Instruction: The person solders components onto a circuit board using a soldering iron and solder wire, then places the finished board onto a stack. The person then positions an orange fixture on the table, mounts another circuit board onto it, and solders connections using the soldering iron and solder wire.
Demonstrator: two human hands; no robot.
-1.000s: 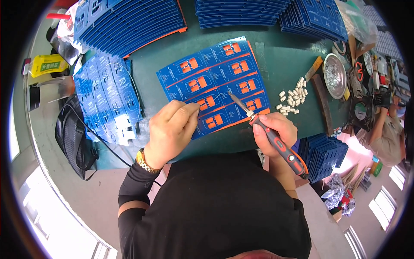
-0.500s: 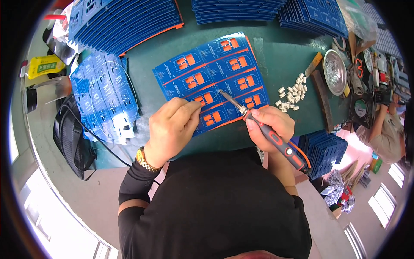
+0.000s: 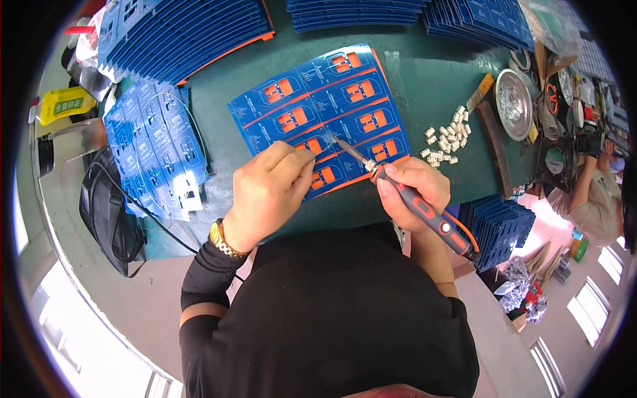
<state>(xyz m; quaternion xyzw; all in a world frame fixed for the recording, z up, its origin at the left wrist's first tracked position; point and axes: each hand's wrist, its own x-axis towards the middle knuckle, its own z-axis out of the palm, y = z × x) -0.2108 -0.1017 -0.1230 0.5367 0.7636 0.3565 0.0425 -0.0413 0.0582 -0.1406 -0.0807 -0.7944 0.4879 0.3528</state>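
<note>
Right hand [image 3: 413, 189] grips a red-and-black soldering iron [image 3: 405, 196], tip on the blue-and-orange circuit panel [image 3: 318, 113]; left hand [image 3: 265, 192], fingers curled, presses the panel's near edge.

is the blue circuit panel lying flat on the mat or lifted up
Flat. The blue circuit panel lies on the green mat, left hand pressing its near edge, soldering iron tip touching it.

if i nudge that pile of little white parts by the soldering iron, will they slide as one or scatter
Likely scatter: the little white parts lie loose in a heap, not joined. They look tiny and light, so a nudge probably sends some skidding over the smooth green table. Blocky shapes suggest sliding, not rolling.
</note>
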